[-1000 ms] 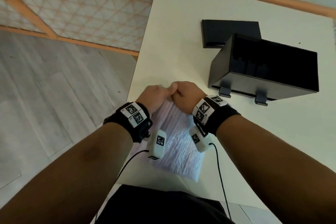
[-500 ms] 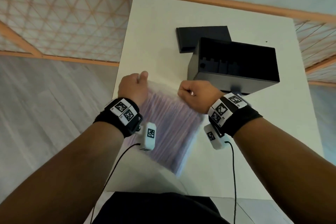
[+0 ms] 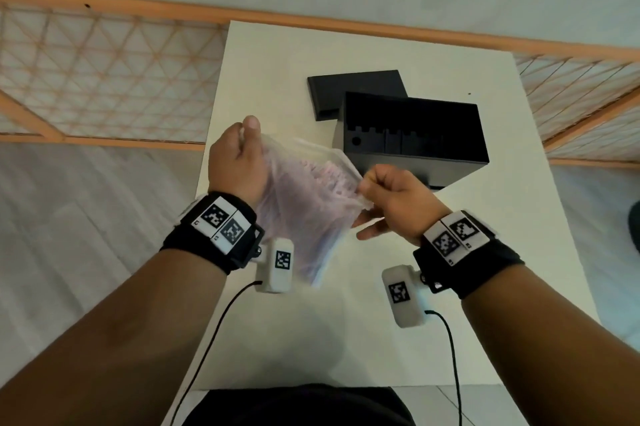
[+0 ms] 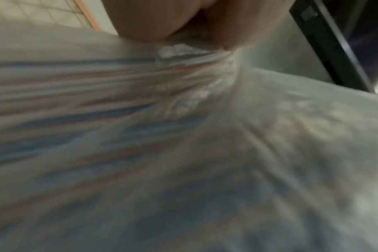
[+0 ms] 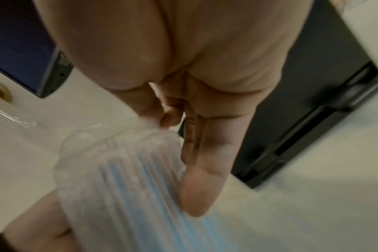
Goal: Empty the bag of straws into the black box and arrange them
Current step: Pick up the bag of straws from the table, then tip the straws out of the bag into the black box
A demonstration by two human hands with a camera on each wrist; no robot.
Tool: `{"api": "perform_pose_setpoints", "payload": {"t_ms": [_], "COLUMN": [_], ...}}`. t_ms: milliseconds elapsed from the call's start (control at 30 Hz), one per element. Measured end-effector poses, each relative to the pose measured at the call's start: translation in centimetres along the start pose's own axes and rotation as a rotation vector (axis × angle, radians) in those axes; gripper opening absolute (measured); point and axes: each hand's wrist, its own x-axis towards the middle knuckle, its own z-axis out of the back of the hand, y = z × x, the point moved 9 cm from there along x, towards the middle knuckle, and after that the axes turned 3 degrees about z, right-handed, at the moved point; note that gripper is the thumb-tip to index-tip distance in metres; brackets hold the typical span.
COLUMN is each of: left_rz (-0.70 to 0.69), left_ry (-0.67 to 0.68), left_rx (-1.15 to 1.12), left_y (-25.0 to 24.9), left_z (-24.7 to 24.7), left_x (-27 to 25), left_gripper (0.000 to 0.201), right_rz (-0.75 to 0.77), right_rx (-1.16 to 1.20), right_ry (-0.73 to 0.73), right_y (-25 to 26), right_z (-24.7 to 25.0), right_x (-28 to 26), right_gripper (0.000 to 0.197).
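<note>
Left hand (image 3: 235, 162) fingers curled, thumb up, pinching the top left corner of the bag (image 3: 304, 204). Right hand (image 3: 394, 197) thumb and forefinger pinch the bag's top right corner; its other fingers (image 5: 202, 172) lie straighter along the bag's side, seen in the right wrist view. Bag is clear plastic, held up off the table (image 3: 346, 339) between both hands, mouth edge stretched across at the top, bottom hanging toward the person. Straws (image 3: 322, 180) inside, packed lengthwise, pinkish from the head view, blue and reddish streaks in the wrist views (image 4: 97, 109), all blurred. No print readable on the bag.

Black box (image 3: 415, 135) sits open on the white table just beyond the right hand, notched dividers and a round hole visible on its inner wall; inside otherwise dark. Black lid (image 3: 353, 90) lies flat behind it, touching or overlapping its back left corner, can't tell which. No brand or label on box or lid.

Both wrists wear black bands (image 3: 211, 242) with white square-code tags; small characters beside the codes too tiny to read. White camera pods (image 3: 277, 263) below each wrist carry the same kind of code, cables trailing back toward the person.
</note>
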Motion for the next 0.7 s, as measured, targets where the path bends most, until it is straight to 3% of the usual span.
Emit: {"api": "perform_pose_setpoints", "payload": {"t_ms": [100,267,400,467,600,700], "left_rz": [-0.01,0.072,0.216,0.366,0.795,0.769], "left_ry": [-0.057,-0.113,-0.199,-0.235,-0.149,0.019], "left_rx": [-0.099,-0.152,-0.291,-0.474,-0.692,-1.122], "left_y": [0.1,0.5,2.2,4.2,7.0,5.6], "left_z": [0.5,2.4,3.7,4.0,3.0,1.0], "left_x": [-0.4,-0.1,0.4,-0.1,-2.1,-1.6], "left_gripper": [0.048,0.048,0.055,0.054,0.064,0.066], "right_rz": [0.063,0.087,0.118,0.112,0.122,0.172], "right_rx": [0.069,0.264,0.367,0.42,0.292,0.268], "right_ry": [-0.036,0.063,0.113,0.134,0.18,0.199], "right_y": [2.3,5.0,7.0,8.0,9.4,11.0], "right_z": [-1.2,-5.3,-7.3,-7.7,-8.4,-8.4], "right_x": [0.7,2.6,4.1,4.9,6.1,6.3], "right_gripper": [0.021,0.022,0.027,0.029,0.027,0.018]}}
